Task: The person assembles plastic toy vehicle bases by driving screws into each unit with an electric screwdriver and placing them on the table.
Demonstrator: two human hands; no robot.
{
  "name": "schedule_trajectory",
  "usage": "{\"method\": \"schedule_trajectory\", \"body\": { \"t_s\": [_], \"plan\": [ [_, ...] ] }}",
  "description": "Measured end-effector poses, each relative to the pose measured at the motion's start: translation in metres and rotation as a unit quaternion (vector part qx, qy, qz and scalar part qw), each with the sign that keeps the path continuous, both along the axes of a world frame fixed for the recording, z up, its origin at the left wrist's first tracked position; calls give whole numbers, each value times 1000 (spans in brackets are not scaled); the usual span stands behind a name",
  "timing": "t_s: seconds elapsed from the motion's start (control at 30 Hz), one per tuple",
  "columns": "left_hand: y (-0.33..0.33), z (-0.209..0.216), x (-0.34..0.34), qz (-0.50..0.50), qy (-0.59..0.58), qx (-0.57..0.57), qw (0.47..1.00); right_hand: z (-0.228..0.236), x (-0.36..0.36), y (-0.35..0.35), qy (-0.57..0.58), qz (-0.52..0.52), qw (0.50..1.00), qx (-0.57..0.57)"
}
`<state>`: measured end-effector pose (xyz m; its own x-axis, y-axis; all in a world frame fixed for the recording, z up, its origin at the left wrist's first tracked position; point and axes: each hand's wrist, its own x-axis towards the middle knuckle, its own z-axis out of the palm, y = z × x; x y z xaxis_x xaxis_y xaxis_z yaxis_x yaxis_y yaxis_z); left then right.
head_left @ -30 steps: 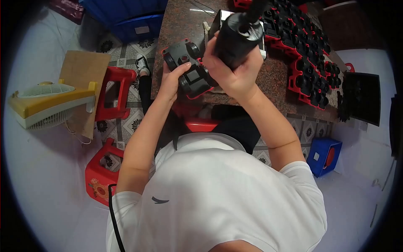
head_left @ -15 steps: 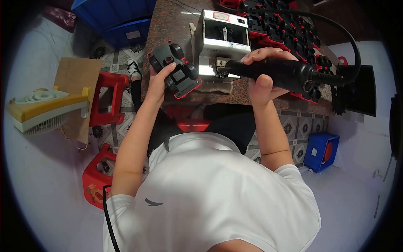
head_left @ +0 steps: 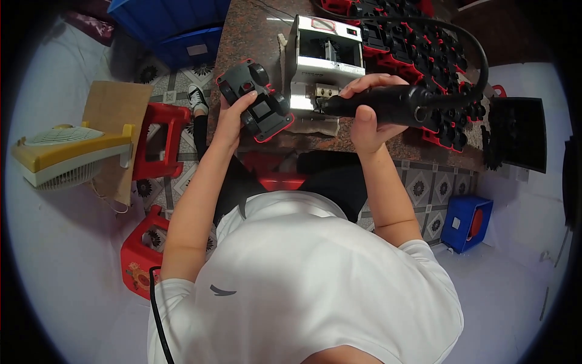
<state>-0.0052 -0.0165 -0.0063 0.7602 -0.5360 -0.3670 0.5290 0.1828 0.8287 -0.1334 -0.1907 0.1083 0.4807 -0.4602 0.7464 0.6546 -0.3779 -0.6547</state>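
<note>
Your left fingers (head_left: 247, 99) were closed on the casing (head_left: 262, 109) at eleven o'clock; your right fingers (head_left: 374, 81) were wrapped round the screwdriver (head_left: 388, 103), best held steady and square to the screw feeder (head_left: 315, 76).

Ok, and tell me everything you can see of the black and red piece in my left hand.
The black and red piece looks like dark plastic edged with red. Round, black, wheel-like parts stand along its sides, and a paler square panel sits on its visible face. Your left hand grips it, thumb on that face. It slants from upper left to lower right, by the speckled table; I can't tell whether they touch.
</note>
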Motion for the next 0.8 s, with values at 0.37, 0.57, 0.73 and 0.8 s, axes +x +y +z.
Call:
{"method": "schedule_trajectory", "body": {
  "t_s": [0.37,0.57,0.73,0.8],
  "plan": [
    [-4,1,-2,32,-1,-32,999,28,19,32,24,173,968,181],
    [-4,-3,0,36,-4,-57,998,13,28,62,3,207,969,136],
    [-1,-1,-1,35,-28,-63,997,17,34,70,57,193,979,31],
    [-2,-13,2,34,-7,-106,994,23,39,71,103,190,971,-101]
  ]
}}
